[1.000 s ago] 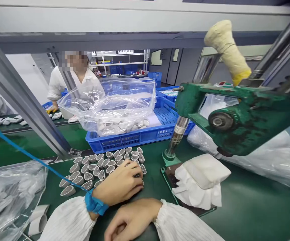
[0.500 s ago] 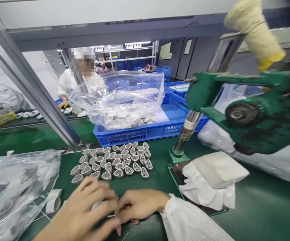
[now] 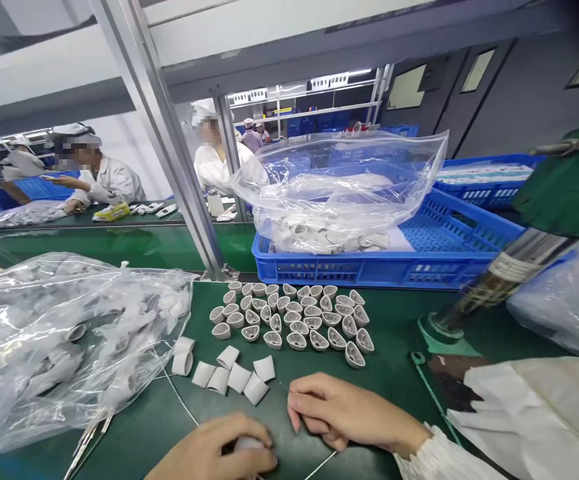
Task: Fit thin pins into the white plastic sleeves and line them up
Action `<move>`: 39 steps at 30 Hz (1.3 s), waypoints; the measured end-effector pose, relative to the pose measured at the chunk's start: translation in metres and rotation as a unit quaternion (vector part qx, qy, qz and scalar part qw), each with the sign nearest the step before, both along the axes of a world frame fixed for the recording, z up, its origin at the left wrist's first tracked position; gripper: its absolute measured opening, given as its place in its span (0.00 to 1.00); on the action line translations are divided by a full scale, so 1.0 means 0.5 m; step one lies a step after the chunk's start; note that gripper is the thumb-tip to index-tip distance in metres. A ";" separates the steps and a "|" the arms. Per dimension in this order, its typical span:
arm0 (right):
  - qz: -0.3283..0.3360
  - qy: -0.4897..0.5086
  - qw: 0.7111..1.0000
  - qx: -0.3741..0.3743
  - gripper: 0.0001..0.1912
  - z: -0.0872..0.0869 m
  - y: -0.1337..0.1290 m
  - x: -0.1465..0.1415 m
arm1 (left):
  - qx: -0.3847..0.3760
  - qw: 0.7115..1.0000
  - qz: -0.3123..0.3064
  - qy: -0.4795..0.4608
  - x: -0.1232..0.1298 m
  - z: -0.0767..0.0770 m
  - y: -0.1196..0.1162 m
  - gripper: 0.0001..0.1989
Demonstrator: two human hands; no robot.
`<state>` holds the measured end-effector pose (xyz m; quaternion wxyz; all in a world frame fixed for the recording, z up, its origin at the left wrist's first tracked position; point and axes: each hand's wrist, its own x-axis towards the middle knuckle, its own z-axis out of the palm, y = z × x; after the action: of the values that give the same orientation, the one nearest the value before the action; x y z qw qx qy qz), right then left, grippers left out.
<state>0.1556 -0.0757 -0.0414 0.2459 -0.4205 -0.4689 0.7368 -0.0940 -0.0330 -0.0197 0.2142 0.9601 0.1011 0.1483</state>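
My left hand point(image 3: 222, 450) is low in the frame, its fingers curled round a small pale grey-white part point(image 3: 247, 443), most of which they hide. To its right, my right hand point(image 3: 327, 410) pinches a thin wire point(image 3: 321, 465), which shows below the fist and has a fine tip above the fingers. The hands are apart. Just beyond them several short, curved off-white sleeves point(image 3: 239, 377) lie on their sides on the green table. Farther back, many light grey teardrop-shaped hollow caps point(image 3: 297, 341) stand in loose rows with their openings up.
On the left lies a clear plastic bag point(image 3: 69, 320) of similar parts, with thin metal rods point(image 3: 88, 437) beside it. Behind the caps is a blue crate point(image 3: 314, 268) holding another bag. A green press point(image 3: 569, 187) stands right, near white cloth point(image 3: 534, 413). Co-workers sit across the line.
The view has turned left, so the scene sits farther right. My hands, close together before, have separated. The loose sleeves behind my left hand now show.
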 end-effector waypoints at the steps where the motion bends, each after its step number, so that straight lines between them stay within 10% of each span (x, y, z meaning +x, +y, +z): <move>1: 0.007 0.002 1.000 0.005 0.21 0.000 -0.001 0.002 | -0.017 1.000 0.005 -0.017 0.012 0.004 0.016 0.10; 10: 0.013 0.116 0.993 0.013 0.29 0.003 0.000 0.015 | -0.134 0.954 0.137 -0.232 0.154 0.012 0.127 0.16; 21: -0.078 0.113 0.988 0.074 0.25 -0.015 0.005 0.018 | -0.188 0.976 0.040 -0.100 0.113 0.006 0.109 0.18; 30: -0.133 0.113 0.970 0.169 0.29 -0.023 -0.008 0.034 | -0.113 0.977 0.017 -0.181 0.137 0.000 0.118 0.13; 39: -0.244 -0.087 0.904 0.340 0.22 -0.003 -0.016 0.022 | -0.188 0.970 0.000 -0.156 0.142 0.007 0.102 0.13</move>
<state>0.1665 -0.0839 -0.0427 0.5043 -0.4753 -0.5932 0.4098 -0.0227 0.0181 -0.0160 0.4040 0.8675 0.0924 0.2750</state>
